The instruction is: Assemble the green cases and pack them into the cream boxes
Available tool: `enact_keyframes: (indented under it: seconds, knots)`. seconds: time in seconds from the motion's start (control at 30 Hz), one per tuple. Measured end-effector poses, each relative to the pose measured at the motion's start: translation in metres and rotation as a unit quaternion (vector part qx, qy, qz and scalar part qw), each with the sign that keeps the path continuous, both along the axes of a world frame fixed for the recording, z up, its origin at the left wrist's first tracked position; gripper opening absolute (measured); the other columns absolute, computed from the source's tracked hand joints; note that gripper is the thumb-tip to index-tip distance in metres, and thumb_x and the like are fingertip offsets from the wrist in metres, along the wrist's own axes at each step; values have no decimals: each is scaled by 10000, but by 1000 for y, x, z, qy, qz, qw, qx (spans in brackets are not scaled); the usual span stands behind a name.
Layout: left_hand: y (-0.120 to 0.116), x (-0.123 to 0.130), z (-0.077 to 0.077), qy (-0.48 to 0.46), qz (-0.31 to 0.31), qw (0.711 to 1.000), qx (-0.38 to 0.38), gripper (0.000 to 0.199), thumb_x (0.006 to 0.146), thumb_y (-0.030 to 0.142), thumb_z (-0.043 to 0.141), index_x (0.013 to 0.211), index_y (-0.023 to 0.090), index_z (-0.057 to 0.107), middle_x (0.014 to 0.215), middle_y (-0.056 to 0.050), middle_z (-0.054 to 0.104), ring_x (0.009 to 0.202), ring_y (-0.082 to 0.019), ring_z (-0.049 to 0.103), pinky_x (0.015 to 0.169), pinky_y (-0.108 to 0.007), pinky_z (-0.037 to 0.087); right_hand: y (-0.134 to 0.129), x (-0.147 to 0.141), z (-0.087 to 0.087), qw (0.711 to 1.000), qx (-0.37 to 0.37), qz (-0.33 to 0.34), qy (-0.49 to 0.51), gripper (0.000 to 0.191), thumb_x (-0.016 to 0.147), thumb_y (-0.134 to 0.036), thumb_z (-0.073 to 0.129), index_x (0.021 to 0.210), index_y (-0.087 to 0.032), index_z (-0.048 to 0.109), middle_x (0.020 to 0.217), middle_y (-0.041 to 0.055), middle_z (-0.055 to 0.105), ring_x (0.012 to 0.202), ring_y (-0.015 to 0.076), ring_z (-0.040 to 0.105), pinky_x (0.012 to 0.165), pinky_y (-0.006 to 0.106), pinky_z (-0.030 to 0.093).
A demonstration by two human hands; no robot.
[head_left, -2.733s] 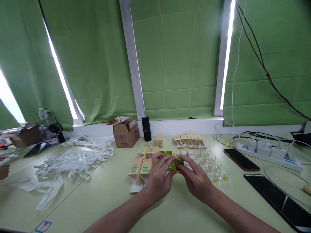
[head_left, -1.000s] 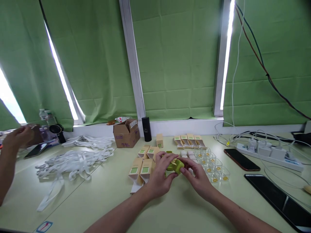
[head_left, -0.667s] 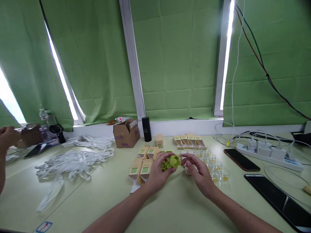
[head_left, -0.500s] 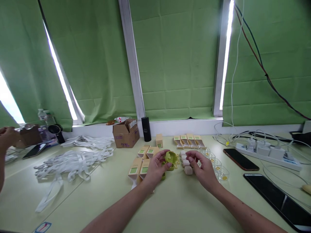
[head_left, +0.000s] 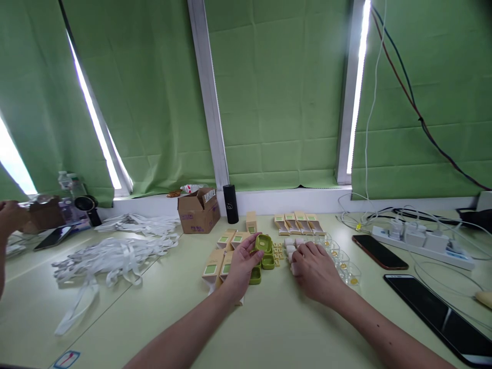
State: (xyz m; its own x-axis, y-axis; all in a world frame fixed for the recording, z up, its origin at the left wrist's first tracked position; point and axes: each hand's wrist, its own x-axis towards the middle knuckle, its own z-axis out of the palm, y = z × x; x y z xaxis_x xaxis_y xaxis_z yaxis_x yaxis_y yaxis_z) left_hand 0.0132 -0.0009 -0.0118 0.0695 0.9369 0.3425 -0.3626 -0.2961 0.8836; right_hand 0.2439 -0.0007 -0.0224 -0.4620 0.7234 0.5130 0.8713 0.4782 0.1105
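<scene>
My left hand (head_left: 246,261) is closed on a small olive-green square container (head_left: 263,245), held with its hollow side facing me above the table. Just below and beside it, more green containers (head_left: 255,275) rest on the table. My right hand (head_left: 317,266) is lowered over rows of whitish rounded cubes (head_left: 289,249). Its fingers are curled onto the nearest white cube (head_left: 295,269), which they partly hide. Between the hands lie small yellow pieces (head_left: 278,250) in rows. Clear cups with yellow centres (head_left: 351,277) stand right of my right hand.
Kraft boxes with green labels (head_left: 212,269) stand left of my left hand, others (head_left: 298,224) at the back. A carton (head_left: 198,211), a black cylinder (head_left: 230,204), white straps (head_left: 115,256), phones (head_left: 380,251), a tablet (head_left: 434,312) and a power strip (head_left: 423,246) surround them. Another person's hand (head_left: 13,220) is far left.
My right hand has come down onto the white cubes, its fingers curling over the nearest one. My left hand has tilted the green container and shifted it slightly left.
</scene>
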Motion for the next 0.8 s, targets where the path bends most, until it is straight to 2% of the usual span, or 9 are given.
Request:
enact_keyframes:
  seconds: [0.17, 0.23, 0.3, 0.37, 0.47, 0.53, 0.6, 0.7, 0.8]
  knots:
    - [0, 0, 0, 2, -2, 1000, 0, 658, 738, 343, 933, 1320, 190, 668, 1340, -142, 718, 1255, -305, 672, 1052, -434, 550, 3, 1, -5, 1000, 9, 4, 15, 164, 768, -93, 679, 914, -165, 701, 979, 153, 685, 989, 343, 577, 842, 443, 417]
    - [1, 0, 0, -1, 0, 1000, -3, 659, 732, 341, 937, 1316, 190, 670, 1335, -135, 720, 1269, -300, 663, 1065, -427, 540, 6, 2, -4, 996, -13, 20, 82, 181, 768, -106, 687, 934, -177, 697, 1001, 145, 687, 1002, 346, 580, 848, 446, 430]
    - [1, 0, 0, -4, 0, 1000, -5, 657, 730, 338, 940, 1313, 194, 671, 1326, -127, 723, 1266, -292, 662, 1064, -415, 538, 9, 2, -3, 976, -54, 59, 203, 163, 800, -156, 684, 956, -202, 689, 1044, 127, 691, 1022, 335, 588, 864, 444, 451]
    - [1, 1, 1, -5, -1, 1000, -2, 658, 729, 338, 941, 1314, 204, 669, 1312, -120, 728, 1232, -281, 680, 1038, -398, 550, 11, 1, -1, 920, -116, 119, 354, 123, 852, -267, 681, 967, -222, 687, 1073, 111, 694, 1020, 316, 605, 865, 432, 477]
    - [-1, 1, 2, 3, -2, 1000, 3, 676, 733, 339, 942, 1330, 222, 649, 1272, -107, 744, 1122, -252, 723, 963, -363, 573, 12, -4, 0, 771, -242, 206, 552, 301, 861, -489, 718, 1015, -230, 704, 1030, 89, 709, 949, 280, 640, 813, 394, 505]
    - [-3, 2, 3, 10, -1, 1000, 0, 670, 735, 338, 943, 1321, 227, 637, 1236, -101, 756, 1061, -236, 737, 916, -345, 582, 9, -9, 0, 669, -307, 240, 632, 412, 814, -563, 782, 1046, -228, 720, 986, 71, 718, 880, 242, 639, 777, 360, 505]
    - [-5, 2, 5, 18, 4, 1000, -3, 643, 733, 344, 947, 1284, 221, 640, 1207, -103, 764, 1044, -236, 738, 896, -347, 586, 6, -13, 0, 601, -335, 255, 679, 446, 761, -558, 857, 1034, -227, 737, 950, 51, 717, 811, 196, 612, 756, 327, 497]
    - [-6, 2, 6, 36, 9, 999, -6, 624, 727, 384, 951, 1247, 209, 653, 1199, -119, 766, 1073, -252, 732, 918, -372, 583, 1, -17, 2, 549, -354, 273, 706, 455, 712, -508, 923, 1024, -228, 747, 939, 38, 713, 773, 162, 580, 732, 297, 491]
    - [-4, 2, 4, 60, 18, 998, -8, 633, 732, 454, 938, 1247, 200, 673, 1207, -134, 766, 1120, -265, 722, 958, -389, 574, -3, -18, 4, 537, -356, 292, 707, 438, 719, -471, 933, 1035, -231, 747, 959, 44, 707, 809, 170, 584, 716, 287, 499]
